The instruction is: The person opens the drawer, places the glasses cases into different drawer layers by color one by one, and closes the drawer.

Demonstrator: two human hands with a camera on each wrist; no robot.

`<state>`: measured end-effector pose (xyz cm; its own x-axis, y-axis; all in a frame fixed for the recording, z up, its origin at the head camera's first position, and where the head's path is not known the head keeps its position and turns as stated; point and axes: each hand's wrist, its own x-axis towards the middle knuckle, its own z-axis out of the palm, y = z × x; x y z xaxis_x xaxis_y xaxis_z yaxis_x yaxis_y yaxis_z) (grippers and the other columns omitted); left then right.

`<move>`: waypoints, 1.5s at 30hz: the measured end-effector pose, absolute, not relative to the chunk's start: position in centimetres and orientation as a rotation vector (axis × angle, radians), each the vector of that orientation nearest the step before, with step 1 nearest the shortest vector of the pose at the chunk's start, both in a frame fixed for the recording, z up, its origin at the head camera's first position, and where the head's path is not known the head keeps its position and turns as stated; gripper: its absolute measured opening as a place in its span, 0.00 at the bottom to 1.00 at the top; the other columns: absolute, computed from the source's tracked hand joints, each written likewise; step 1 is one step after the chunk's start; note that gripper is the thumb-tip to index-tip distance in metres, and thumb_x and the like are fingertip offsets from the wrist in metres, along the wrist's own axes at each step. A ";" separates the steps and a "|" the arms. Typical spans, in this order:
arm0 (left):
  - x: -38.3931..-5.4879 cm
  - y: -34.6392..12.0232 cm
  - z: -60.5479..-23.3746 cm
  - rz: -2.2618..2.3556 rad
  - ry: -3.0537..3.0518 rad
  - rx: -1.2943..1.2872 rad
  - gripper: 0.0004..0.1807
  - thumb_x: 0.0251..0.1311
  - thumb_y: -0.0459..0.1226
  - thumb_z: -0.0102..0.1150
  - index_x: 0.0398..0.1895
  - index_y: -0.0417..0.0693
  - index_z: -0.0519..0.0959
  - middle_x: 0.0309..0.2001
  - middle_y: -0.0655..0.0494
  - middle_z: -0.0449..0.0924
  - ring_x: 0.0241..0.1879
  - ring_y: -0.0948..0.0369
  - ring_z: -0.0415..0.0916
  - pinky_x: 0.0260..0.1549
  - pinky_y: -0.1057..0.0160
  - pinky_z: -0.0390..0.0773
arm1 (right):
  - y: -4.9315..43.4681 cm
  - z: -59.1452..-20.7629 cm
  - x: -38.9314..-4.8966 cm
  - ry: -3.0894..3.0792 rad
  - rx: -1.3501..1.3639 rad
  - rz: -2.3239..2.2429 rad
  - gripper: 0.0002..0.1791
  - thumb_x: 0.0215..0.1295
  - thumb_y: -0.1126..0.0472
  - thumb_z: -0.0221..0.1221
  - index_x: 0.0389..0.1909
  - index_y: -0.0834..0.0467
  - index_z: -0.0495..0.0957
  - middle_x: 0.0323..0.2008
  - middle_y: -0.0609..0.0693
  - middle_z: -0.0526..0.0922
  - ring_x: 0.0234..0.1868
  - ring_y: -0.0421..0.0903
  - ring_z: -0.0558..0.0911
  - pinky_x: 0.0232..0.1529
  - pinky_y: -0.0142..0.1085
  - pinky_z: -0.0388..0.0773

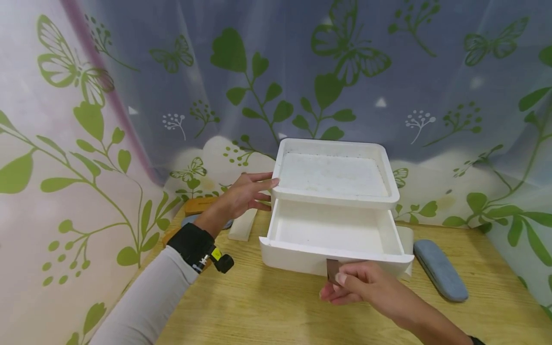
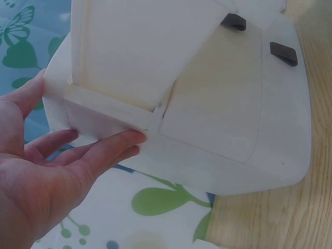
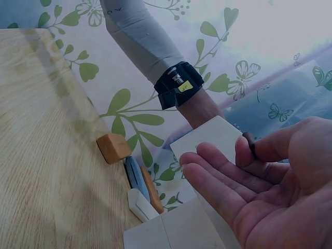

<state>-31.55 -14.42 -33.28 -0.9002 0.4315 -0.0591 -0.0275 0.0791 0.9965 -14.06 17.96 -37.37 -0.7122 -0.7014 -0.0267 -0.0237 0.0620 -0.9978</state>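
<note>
A white drawer box [image 1: 393, 191] with a shallow tray-like top stands on the wooden table, its drawer [image 1: 297, 255] pulled out toward me and the visible inside bare. My left hand [image 1: 247, 194] rests on the box's left side, one fingertip at the top rim and the other fingers spread against the wall. At the drawer front, my right hand [image 1: 366, 285] pinches a dark brown pull tab [image 1: 332, 269] between thumb and finger. The left wrist view shows two such tabs, an upper tab [image 2: 234, 22] and another tab [image 2: 284, 53].
A blue-grey glasses case [image 1: 441, 270] lies right of the box. Left of it are a cream-coloured flat piece [image 1: 243, 225] and an orange-brown case [image 1: 200, 205], with a blue case [image 3: 137, 176] among them. Leaf-and-butterfly cloth [image 1: 302, 57] hangs behind and at both sides.
</note>
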 end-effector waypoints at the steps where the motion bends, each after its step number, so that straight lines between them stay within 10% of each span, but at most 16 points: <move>1: -31.5 -14.4 -33.3 1.882 2.028 0.403 0.35 0.75 0.44 0.58 0.81 0.47 0.61 0.71 0.39 0.74 0.65 0.36 0.77 0.54 0.46 0.86 | 17.9 -37.4 -14.0 1.827 -0.720 -1.697 0.25 0.84 0.60 0.45 0.41 0.84 0.70 0.51 0.64 0.87 0.53 0.44 0.89 0.56 0.37 0.86; 15: -31.4 -14.5 -33.2 1.863 2.043 0.390 0.35 0.76 0.45 0.57 0.81 0.48 0.60 0.73 0.41 0.73 0.67 0.38 0.76 0.58 0.43 0.83 | 17.9 -37.3 -13.5 1.802 -0.680 -1.688 0.27 0.85 0.59 0.45 0.39 0.85 0.65 0.50 0.55 0.89 0.54 0.45 0.89 0.56 0.37 0.86; 45: -31.4 -14.5 -33.3 1.879 2.023 0.401 0.34 0.75 0.45 0.58 0.80 0.47 0.63 0.71 0.40 0.75 0.65 0.39 0.79 0.57 0.43 0.84 | 17.7 -38.1 -13.0 1.880 -0.679 -1.653 0.23 0.85 0.58 0.46 0.46 0.76 0.77 0.53 0.72 0.85 0.50 0.43 0.90 0.53 0.35 0.87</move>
<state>-31.42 -14.48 -33.35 -0.8987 0.4342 -0.0620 -0.0296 0.0808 0.9963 -13.03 17.68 -38.12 -0.7268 -0.6834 -0.0684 -0.0198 0.1204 -0.9925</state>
